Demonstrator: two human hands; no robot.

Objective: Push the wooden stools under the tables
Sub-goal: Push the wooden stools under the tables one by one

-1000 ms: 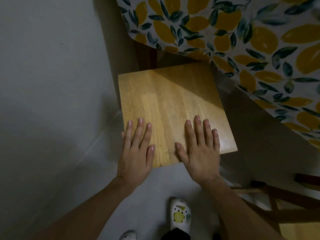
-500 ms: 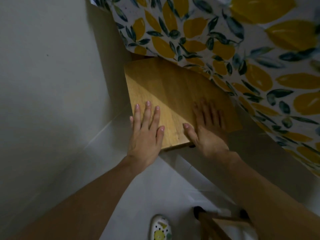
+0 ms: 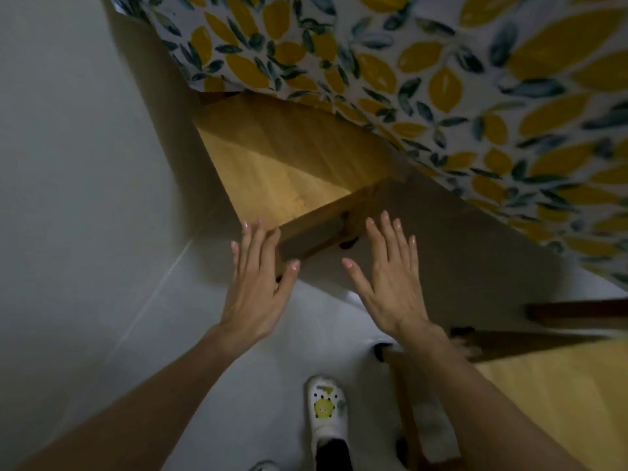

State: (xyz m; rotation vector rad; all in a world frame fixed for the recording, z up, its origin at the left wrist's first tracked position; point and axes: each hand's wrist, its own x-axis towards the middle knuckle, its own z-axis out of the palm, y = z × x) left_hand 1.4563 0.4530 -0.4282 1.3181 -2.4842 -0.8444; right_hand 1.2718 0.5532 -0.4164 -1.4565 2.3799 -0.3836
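A light wooden stool (image 3: 272, 171) stands at the centre, its far half hidden beneath the lemon-print tablecloth (image 3: 424, 73) of the table. My left hand (image 3: 260, 277) is flat and spread at the stool's near left corner, fingertips at the seat edge. My right hand (image 3: 390, 277) hovers spread in front of the stool's near side, holding nothing. A second wooden stool (image 3: 550, 396) shows its seat at the lower right.
A pale wall (image 3: 68, 164) rises close on the left and meets the grey floor (image 3: 244, 385). My white clog (image 3: 328, 413) stands on the floor below the hands. A dark wooden rail (image 3: 577, 312) crosses at the right edge.
The stool has slid farther beneath the tablecloth. Both hands have come off the seat top and now sit at its near edge, the right one lifted clear.
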